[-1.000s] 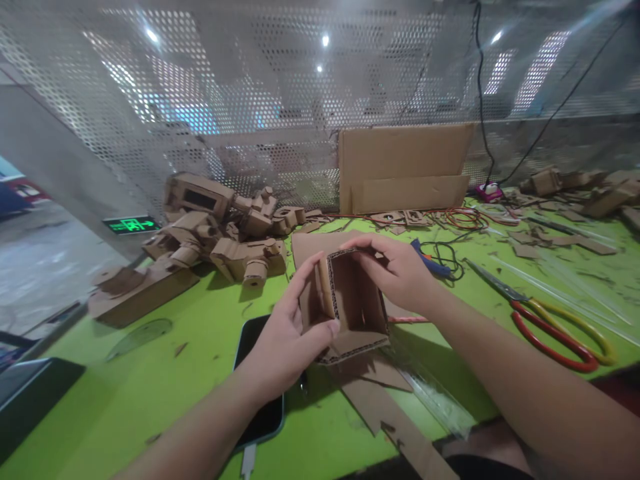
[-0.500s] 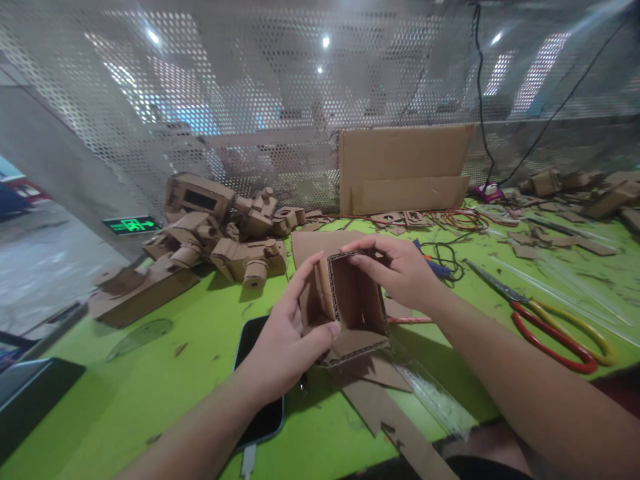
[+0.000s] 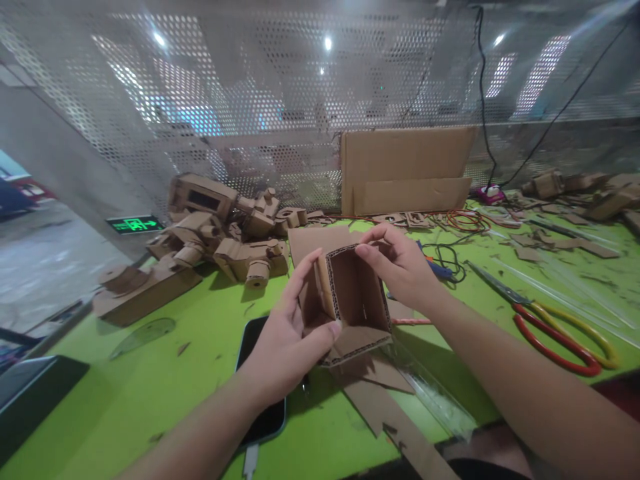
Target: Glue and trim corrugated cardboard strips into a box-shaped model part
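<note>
A small open cardboard box (image 3: 356, 293) is held between my hands, its hollow side facing me and a side flap or wall showing on the left. My left hand (image 3: 295, 333) grips its lower left, thumb on the inner front edge and fingers along the left wall. At the top right corner, my right hand (image 3: 400, 263) pinches the upper rim between thumb and fingers. Cut cardboard strips (image 3: 385, 400) lie beneath the box. Behind it stands a flat cardboard sheet (image 3: 305, 243). A phone (image 3: 265, 420) with a white cable lies under my left wrist.
Red-and-yellow-handled scissors (image 3: 555, 327) lie to the right. Several cardboard models (image 3: 210, 233) are heaped at the back left. A large cardboard panel (image 3: 407, 157) leans on the perforated screen. A clear ruler-like strip (image 3: 435, 393) lies near the front edge.
My right thumb has shifted slightly right along the box's top rim, and those fingers have risen a little and bent more. My left hand keeps its grip; the view has moved slightly.
</note>
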`<state>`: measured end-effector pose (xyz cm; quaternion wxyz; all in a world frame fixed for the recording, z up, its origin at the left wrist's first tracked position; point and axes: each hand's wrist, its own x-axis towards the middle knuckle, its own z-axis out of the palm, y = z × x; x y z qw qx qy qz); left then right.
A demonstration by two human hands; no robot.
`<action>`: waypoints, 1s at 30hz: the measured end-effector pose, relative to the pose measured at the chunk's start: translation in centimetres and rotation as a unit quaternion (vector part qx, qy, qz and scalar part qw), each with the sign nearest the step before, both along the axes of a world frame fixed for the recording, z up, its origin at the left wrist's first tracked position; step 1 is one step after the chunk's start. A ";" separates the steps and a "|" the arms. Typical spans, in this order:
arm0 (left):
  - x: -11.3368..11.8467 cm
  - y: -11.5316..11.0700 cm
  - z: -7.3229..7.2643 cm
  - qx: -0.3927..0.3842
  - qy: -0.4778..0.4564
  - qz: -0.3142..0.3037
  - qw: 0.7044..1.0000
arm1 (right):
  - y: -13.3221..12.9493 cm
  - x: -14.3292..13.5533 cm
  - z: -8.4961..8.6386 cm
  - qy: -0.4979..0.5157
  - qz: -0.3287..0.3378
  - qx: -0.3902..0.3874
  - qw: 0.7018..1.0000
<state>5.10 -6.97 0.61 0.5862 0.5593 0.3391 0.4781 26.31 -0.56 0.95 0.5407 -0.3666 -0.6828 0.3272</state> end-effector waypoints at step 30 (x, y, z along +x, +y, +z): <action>-0.5 0.1 -0.7 0.058 0.076 0.042 0.995 | -0.1 0.4 -0.3 -0.105 -0.008 -0.046 0.993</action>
